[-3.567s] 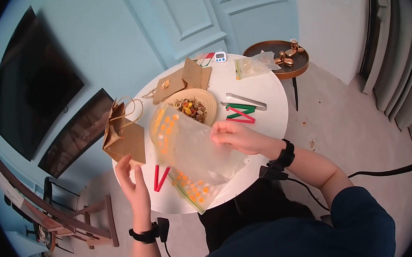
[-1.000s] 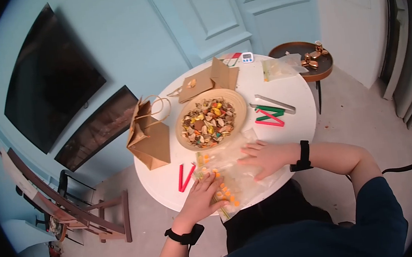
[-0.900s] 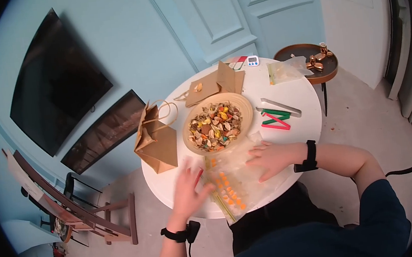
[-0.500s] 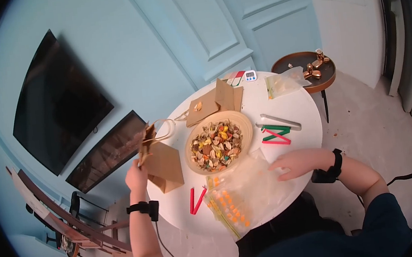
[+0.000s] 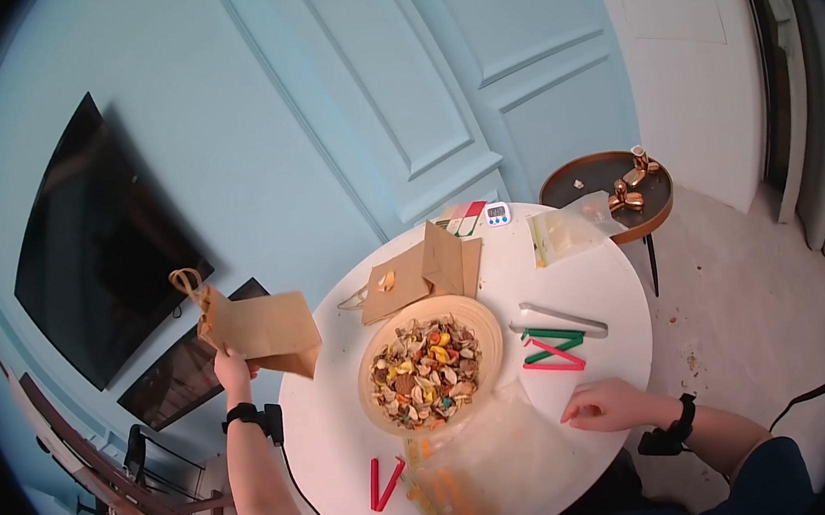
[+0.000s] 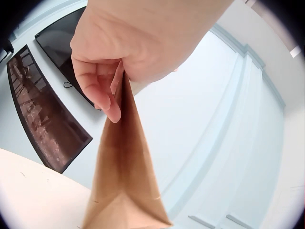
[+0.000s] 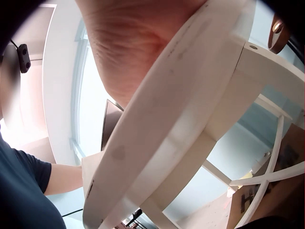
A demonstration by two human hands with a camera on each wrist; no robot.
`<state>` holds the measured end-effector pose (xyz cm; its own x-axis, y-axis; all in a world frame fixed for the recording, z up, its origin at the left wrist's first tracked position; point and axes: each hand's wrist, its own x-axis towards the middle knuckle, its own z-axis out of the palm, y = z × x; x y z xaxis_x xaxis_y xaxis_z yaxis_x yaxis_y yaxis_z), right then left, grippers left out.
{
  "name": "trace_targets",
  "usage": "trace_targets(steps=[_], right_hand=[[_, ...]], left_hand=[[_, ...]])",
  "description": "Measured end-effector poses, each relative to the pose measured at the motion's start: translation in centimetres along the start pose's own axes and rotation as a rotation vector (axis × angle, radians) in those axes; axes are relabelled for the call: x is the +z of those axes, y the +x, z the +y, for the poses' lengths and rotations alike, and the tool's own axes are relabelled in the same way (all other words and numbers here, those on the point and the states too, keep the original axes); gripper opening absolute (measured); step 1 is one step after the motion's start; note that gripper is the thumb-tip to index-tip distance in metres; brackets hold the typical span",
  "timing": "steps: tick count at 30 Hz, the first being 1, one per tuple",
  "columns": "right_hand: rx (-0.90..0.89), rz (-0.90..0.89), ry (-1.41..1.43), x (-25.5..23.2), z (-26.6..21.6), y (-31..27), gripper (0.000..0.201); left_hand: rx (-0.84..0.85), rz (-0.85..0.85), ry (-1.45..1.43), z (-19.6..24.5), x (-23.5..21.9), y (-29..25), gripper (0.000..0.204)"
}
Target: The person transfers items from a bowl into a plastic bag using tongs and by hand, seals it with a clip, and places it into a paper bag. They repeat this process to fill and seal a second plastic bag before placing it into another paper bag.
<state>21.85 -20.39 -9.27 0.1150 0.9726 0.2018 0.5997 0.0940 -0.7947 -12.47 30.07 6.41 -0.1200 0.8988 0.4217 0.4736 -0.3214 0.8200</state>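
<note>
In the head view my left hand (image 5: pixel 233 370) grips the side of a brown paper bag (image 5: pixel 274 324), which hangs tilted over the table's left edge with its twisted handles up to the left. Seen from the left wrist, fingers and thumb pinch the bag's folded side (image 6: pixel 121 162). My right hand (image 5: pixel 604 406) lies at the right edge of the white table (image 5: pixel 606 282), fingers loosely curled, holding nothing. A clear zip bag (image 5: pixel 513 448) with orange dots lies flat to the left of it. Behind that bag, a tan plate (image 5: pixel 489 330) bears dried potpourri (image 5: pixel 425 372).
Red sealing clips (image 5: pixel 376 485) lie at the left front; green clips (image 5: pixel 552 343), a pink-red clip (image 5: pixel 553 365) and grey tweezers (image 5: pixel 565 318) at the right. A second, flattened paper bag (image 5: pixel 400 284), a timer (image 5: pixel 497 213) and another plastic bag (image 5: pixel 563 232) lie toward the back.
Both hands were on the zip bag. The left hand has left it, taken hold of the standing paper bag and lifted it up and left. The right hand has drawn back to the right.
</note>
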Motion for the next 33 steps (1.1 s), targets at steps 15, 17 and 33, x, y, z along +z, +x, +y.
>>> trace_targets(steps=[15, 17, 33], right_hand=[[0.0, -0.012, -0.006, -0.2, -0.2, 0.2, 0.015], [-0.005, -0.003, -0.016, -0.2, -0.2, 0.3, 0.015], [-0.018, 0.05, -0.011, 0.1, -0.3, 0.1, 0.012]], left_hand=[[0.052, -0.206, 0.185, 0.9, 12.8, -0.7, 0.041], [-0.009, -0.188, 0.056, 0.1, 13.0, 0.2, 0.043], [0.262, 0.089, -0.048, -9.3, 8.6, 3.0, 0.04]])
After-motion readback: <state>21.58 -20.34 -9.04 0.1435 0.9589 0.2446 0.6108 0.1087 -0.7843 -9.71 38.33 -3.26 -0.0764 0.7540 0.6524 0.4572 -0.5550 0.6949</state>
